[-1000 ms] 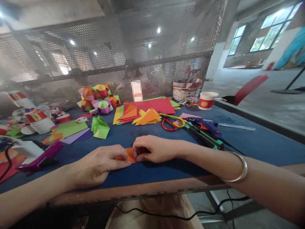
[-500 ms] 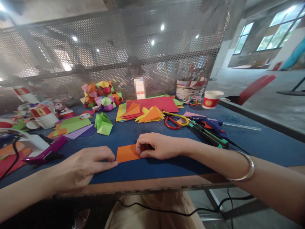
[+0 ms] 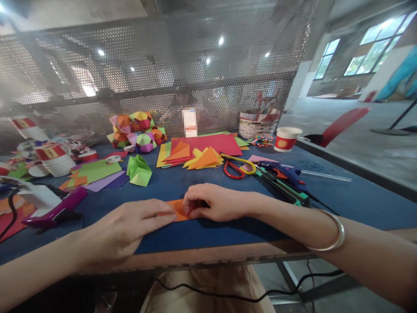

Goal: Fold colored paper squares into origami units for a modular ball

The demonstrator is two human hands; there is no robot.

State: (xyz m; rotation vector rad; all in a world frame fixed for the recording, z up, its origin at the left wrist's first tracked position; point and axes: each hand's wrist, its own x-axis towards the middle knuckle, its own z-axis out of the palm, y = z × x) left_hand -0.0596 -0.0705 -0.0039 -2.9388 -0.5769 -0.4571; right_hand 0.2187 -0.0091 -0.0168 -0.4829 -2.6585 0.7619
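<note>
A small orange sheet of paper (image 3: pixel 181 210) lies on the blue tabletop near the front edge, between my two hands. At its right end my right hand (image 3: pixel 219 201) is closed, thumb and fingers pinching the edge. Stretched fingers of my left hand (image 3: pixel 137 222) lie over its left part and hide much of it. Behind the hands stands a folded green paper piece (image 3: pixel 139 170). Farther back, folded orange and yellow pieces (image 3: pixel 205 158) rest by a stack of coloured sheets with a red sheet (image 3: pixel 208 144) on top.
Scissors (image 3: pixel 239 165), a green-and-black cutter (image 3: pixel 282 187) and a blue glue gun (image 3: pixel 286 174) lie to the right, near a paper cup (image 3: pixel 286 139). A purple power strip (image 3: pixel 57 208) sits at left. Paper balls (image 3: pixel 140 130) and a woven basket (image 3: pixel 259 124) stand along the mesh screen.
My left hand has slid right, from the paper's left corner onto the sheet, covering more of it. My right hand keeps its pinch at the right end.
</note>
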